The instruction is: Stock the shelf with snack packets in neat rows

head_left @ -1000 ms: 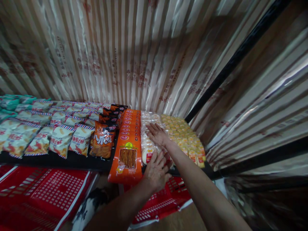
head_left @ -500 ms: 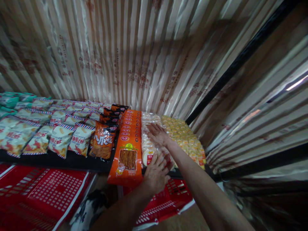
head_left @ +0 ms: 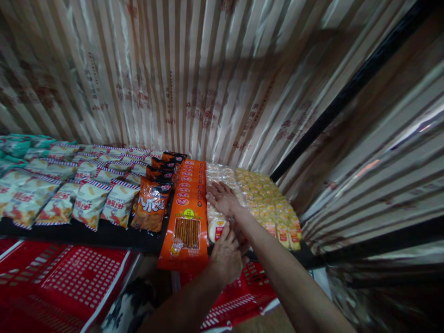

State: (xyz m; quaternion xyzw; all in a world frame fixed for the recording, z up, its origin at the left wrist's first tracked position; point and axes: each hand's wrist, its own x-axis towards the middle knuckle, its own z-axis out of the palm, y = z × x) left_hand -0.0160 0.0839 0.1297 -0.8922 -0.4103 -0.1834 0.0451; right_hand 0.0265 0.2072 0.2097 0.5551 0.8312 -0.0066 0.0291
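A row of clear packets of round rice crackers [head_left: 217, 175] lies on a black shelf [head_left: 104, 233], between orange pretzel-stick packs [head_left: 187, 203] and yellow packets [head_left: 268, 199]. My right hand [head_left: 222, 198] lies flat on the cracker row with its fingers stretched out. My left hand [head_left: 227, 254] is at the shelf's front edge, fingers against the front cracker packet [head_left: 215, 227]; whether it grips the packet is hidden.
Further left on the shelf lie dark orange snack bags [head_left: 151, 208], white striped shrimp-chip bags [head_left: 90, 201] and green bags [head_left: 15, 145]. Red plastic baskets [head_left: 65, 277] sit below the shelf. Striped wrapped sheeting [head_left: 194, 78] forms the back wall, with a black post [head_left: 333, 99] on the right.
My right hand has slid a little to the left on the cracker row. My left hand has stayed at the front packet. The view shifted slightly.
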